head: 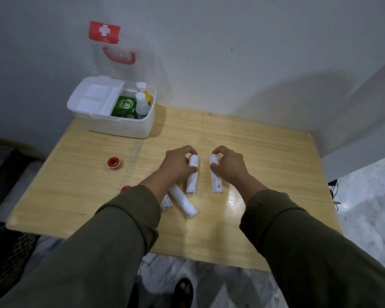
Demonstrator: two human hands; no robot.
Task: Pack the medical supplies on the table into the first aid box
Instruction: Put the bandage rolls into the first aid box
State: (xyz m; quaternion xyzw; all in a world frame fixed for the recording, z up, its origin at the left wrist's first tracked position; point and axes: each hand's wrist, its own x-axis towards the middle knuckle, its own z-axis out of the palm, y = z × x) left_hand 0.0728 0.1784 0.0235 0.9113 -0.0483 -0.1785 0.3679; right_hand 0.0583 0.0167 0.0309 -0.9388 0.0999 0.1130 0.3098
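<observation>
First aid box (122, 127) at 11 o'clock holds a few items; 4 bandage rolls, 2 red tape rolls left on counter (265, 152) — left hand (178, 165) and right hand (229, 166), each grip pinching 1 roll.

Domestic room, corner setting.
A small wooden table (231, 134) stood against plain painted walls (231, 41); marble-patterned floor tiles (369, 207) lay at 3 o'clock, a dark woven mat (7, 252) at 8 o'clock.
</observation>
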